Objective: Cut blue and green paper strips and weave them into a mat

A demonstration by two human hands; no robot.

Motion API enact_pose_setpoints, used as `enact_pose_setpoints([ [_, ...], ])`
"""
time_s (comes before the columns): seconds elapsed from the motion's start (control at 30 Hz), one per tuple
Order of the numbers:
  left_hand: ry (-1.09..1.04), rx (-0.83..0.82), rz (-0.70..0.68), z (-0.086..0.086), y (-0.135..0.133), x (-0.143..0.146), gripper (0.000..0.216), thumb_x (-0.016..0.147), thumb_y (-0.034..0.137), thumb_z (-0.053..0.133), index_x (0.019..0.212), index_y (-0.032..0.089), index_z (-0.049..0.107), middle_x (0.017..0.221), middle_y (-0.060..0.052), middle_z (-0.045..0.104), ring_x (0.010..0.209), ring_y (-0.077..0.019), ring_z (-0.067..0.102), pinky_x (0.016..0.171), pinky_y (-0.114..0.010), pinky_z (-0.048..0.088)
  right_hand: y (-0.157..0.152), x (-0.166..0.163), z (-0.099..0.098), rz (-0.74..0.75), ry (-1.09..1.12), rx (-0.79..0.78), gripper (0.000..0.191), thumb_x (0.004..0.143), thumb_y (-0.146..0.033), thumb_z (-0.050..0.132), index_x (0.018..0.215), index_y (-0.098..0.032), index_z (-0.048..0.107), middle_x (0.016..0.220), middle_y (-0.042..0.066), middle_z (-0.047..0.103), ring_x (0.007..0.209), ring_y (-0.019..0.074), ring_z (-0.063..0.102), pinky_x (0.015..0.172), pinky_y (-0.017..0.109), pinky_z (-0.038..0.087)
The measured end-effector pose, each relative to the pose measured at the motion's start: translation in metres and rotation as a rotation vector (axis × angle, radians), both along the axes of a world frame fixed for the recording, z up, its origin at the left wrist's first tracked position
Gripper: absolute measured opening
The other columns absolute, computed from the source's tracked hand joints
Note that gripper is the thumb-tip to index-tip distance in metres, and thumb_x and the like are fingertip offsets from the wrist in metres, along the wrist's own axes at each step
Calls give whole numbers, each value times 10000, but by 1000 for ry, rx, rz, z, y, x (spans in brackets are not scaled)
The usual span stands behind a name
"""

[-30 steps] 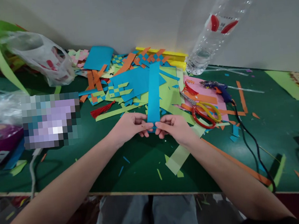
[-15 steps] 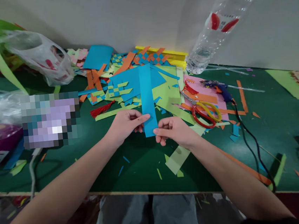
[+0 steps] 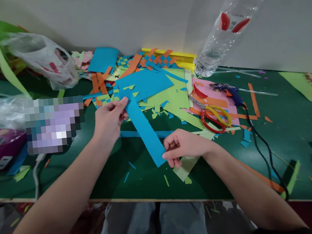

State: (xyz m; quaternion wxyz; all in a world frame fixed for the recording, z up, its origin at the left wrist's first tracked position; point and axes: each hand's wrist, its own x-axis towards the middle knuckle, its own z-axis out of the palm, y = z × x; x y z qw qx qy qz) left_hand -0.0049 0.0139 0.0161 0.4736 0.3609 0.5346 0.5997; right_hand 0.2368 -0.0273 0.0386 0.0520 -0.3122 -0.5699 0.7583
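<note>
From my screen I find the left hand and right hand pinching opposite ends of the blue strip, aslant over the green table — light, even tension advised against creasing.

The blue paper strip is long, rectangular and plain in colour, with straight long edges and a square-cut near end. It is held out flat and slanting, running from far left to near right, above the green tabletop. The left hand pinches it close to its far end, thumb on top; the right hand grips its right edge by the near corner. The far tip is hard to tell apart from the paper behind it.
</note>
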Motion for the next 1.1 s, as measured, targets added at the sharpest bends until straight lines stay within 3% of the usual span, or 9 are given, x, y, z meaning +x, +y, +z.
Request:
enact_pose_setpoints([
  [0.17,-151,44,96,6,2,-8,310,703,351,847,685,207,573,561,90,514,543,-26,464,532,-181,424,12,12,-2,-85,-41,104,257,770,-285,720,635,-176,531,560,-23,637,445,50,522,450,191,400],
  [0.3,-172,56,134,6,0,-5,268,735,341,822,768,184,608,612,75,591,606,-38,577,563,-174,455,29,21,-8,-853,127,150,262,658,-240,768,647,-215,507,423,-133,316,358,28,255,369,204,189],
  [0.37,-111,88,110,5,-1,-2,283,735,359,816,755,172,604,655,47,634,603,-54,607,546,-180,468,36,24,-10,-1218,256,199,379,643,-216,761,568,-227,389,436,-126,233,371,32,207,369,214,190],
  [0.47,-14,155,48,4,-3,4,290,727,378,812,725,170,610,665,17,645,569,-70,605,518,-187,478,39,27,-10,-1447,368,237,515,650,-215,753,537,-222,250,453,-110,182,389,42,205,373,216,244],
  [0.63,58,75,-165,2,-8,12,280,801,440,722,732,179,648,678,-20,656,595,-115,638,518,-206,494,35,23,-10,-1392,405,294,437,674,-253,748,571,-225,324,450,-108,300,391,41,306,387,194,302],
  [0.8,139,-104,-664,10,-21,22,423,876,536,593,827,130,704,790,-100,723,614,-155,679,552,-243,525,31,17,-11,-1256,444,298,279,711,-292,719,662,-230,451,498,-83,491,436,74,495,430,210,397],
  [0.9,212,-147,-975,18,-27,27,399,880,455,616,1123,146,681,916,-106,740,544,-120,655,510,-226,498,28,16,-9,-1150,489,248,264,708,-306,713,669,-229,463,489,-83,514,418,77,504,426,215,405],
  [1.0,208,-152,-1084,21,-29,28,602,880,409,625,1415,180,473,1005,-120,729,514,-104,635,486,-225,477,24,15,-6,-1030,524,247,230,718,-308,697,678,-225,486,464,-83,516,389,71,474,415,212,385],
  [1.1,94,-76,-1021,15,-28,26,666,865,446,642,1432,178,416,1047,-136,712,539,-121,653,471,-227,458,22,15,-7,-935,576,296,188,735,-295,660,678,-224,496,445,-82,506,364,64,428,398,206,343],
])
